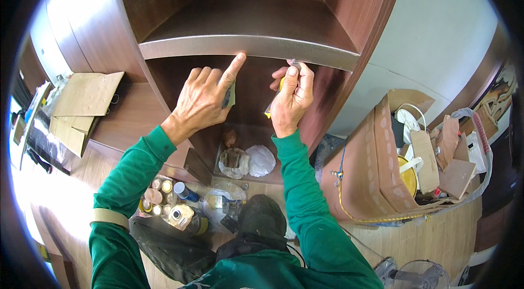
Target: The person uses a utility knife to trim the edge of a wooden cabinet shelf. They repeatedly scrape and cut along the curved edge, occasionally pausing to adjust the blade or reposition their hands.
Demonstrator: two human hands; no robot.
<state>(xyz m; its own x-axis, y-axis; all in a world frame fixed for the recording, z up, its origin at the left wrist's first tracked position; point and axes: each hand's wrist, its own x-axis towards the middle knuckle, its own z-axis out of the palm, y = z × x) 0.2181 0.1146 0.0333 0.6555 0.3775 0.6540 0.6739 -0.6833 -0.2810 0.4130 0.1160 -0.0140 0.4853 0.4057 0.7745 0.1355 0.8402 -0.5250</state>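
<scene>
My left hand (204,95) presses its stretched index fingertip to the lower edge of a brushed metallic strip (191,46) on the shelf front. Its other fingers curl around a small grey-green piece (231,96), mostly hidden, whose kind I cannot make out. To the right, my right hand (293,98) grips a slim yellow-and-grey tool (268,111) between thumb and fingers. A small greyish tip shows above the thumb, close under the strip. The brown wood-grain cabinet (376,10) surrounds the shelf board (245,16).
A large cardboard box (360,174) with scraps and a yellow bucket (408,174) stands at right. Several cans (166,186) and a bottle-like container (181,216) sit by my knees. Flattened cardboard (87,95) lies at left, plastic bags (261,160) inside the lower cabinet, a fan (420,275) at lower right.
</scene>
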